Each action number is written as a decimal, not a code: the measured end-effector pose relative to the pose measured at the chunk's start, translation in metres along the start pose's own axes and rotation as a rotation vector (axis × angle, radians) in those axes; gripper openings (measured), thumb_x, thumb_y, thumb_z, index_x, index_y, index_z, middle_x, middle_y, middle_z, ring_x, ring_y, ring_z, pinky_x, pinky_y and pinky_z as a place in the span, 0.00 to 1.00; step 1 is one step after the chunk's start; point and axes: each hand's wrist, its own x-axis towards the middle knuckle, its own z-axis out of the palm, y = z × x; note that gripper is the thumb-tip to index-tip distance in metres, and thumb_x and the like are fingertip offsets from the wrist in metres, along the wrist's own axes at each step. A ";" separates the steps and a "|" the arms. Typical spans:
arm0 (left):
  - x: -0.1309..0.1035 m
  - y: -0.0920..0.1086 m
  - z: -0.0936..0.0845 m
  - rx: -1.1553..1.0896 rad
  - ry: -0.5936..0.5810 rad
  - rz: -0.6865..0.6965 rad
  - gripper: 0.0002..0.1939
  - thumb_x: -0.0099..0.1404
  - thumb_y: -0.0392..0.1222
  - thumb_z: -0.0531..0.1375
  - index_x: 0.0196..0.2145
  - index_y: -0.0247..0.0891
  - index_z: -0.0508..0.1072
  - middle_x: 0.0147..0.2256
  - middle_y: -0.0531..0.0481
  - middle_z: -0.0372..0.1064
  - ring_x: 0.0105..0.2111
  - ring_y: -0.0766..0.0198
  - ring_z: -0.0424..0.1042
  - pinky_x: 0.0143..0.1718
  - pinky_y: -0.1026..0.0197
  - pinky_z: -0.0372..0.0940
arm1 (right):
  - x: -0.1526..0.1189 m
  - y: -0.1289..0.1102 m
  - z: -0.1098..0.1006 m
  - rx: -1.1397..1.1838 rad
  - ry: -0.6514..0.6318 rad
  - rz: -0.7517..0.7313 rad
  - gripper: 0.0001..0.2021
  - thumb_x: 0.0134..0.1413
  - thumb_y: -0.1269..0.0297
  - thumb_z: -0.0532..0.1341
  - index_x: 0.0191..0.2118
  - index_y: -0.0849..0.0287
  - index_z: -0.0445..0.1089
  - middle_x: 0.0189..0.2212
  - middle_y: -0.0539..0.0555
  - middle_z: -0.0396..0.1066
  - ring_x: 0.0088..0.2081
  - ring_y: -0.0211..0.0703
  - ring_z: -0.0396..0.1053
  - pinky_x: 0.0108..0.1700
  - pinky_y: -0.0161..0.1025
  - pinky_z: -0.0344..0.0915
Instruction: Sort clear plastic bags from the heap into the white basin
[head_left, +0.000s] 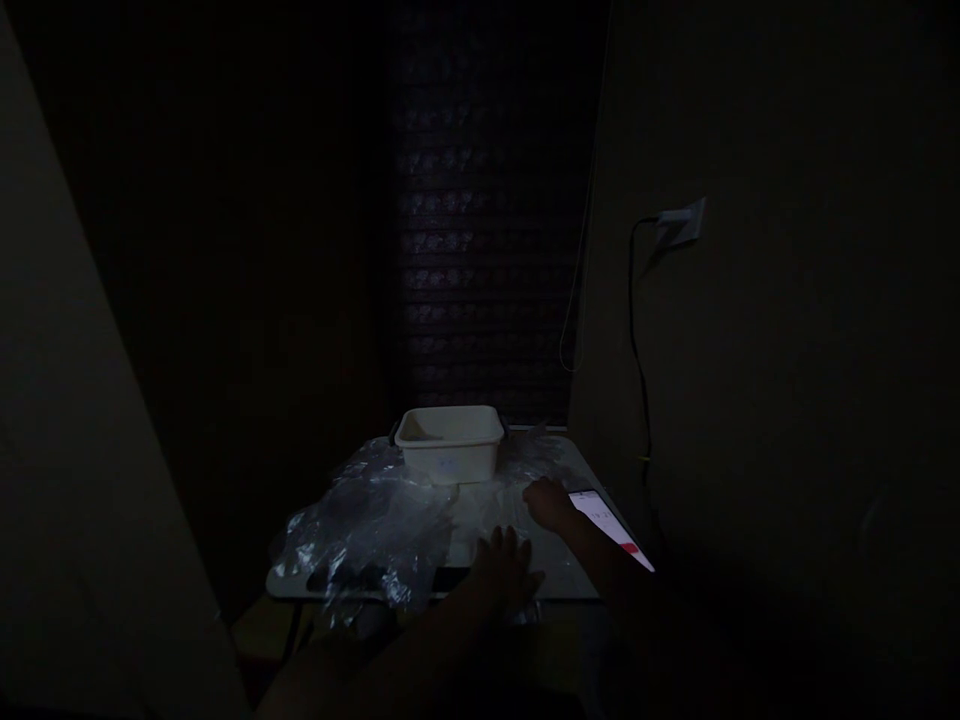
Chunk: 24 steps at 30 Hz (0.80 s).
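In the dim light my left hand (507, 568) is over the near part of the small table (555, 575), its fingers spread and nothing visible in them. Farther forward and to the right, my right hand (548, 502) has its fingers curled in close to the tabletop. Whatever they may hold is too dark to make out. Crumpled clear plastic bags (367, 525) cover the table's left side. More clear plastic (536, 452) lies just beyond my right hand. A white plastic tub (452, 460) with dark side handles stands at the back; its contents are hard to see.
A phone with a lit screen (611, 528) lies along the table's right edge, beside my right forearm. From a wall socket (682, 222) on the right hangs a black cable (637, 350). A dark window blind (480, 250) is behind the table, and a pale wall edge (97, 400) rises at left.
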 end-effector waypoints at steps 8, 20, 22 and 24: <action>0.011 -0.001 0.005 0.005 0.133 0.043 0.27 0.56 0.53 0.32 0.49 0.38 0.48 0.49 0.41 0.45 0.47 0.51 0.47 0.40 0.46 0.45 | -0.025 0.012 -0.027 0.009 0.248 0.177 0.15 0.41 0.72 0.46 0.37 0.58 0.62 0.38 0.57 0.59 0.40 0.46 0.53 0.37 0.41 0.47; 0.002 -0.023 -0.008 0.064 0.151 -0.011 0.15 0.55 0.40 0.42 0.38 0.33 0.59 0.38 0.40 0.57 0.38 0.55 0.57 0.33 0.54 0.55 | -0.026 0.023 0.002 0.027 -0.022 0.025 0.11 0.39 0.67 0.50 0.30 0.61 0.66 0.33 0.58 0.65 0.38 0.48 0.58 0.37 0.44 0.50; -0.002 -0.032 -0.013 0.042 0.130 -0.124 0.14 0.53 0.37 0.43 0.36 0.31 0.61 0.35 0.38 0.59 0.36 0.55 0.59 0.32 0.55 0.55 | -0.024 0.022 0.003 0.036 -0.040 0.015 0.12 0.39 0.72 0.49 0.31 0.60 0.66 0.33 0.58 0.65 0.38 0.48 0.58 0.37 0.44 0.50; -0.006 -0.044 -0.017 -0.025 0.131 -0.232 0.14 0.51 0.34 0.45 0.35 0.29 0.62 0.35 0.38 0.60 0.35 0.57 0.61 0.33 0.58 0.55 | -0.023 0.021 0.002 0.052 -0.046 0.013 0.13 0.39 0.74 0.48 0.31 0.61 0.66 0.34 0.59 0.65 0.38 0.47 0.59 0.37 0.44 0.50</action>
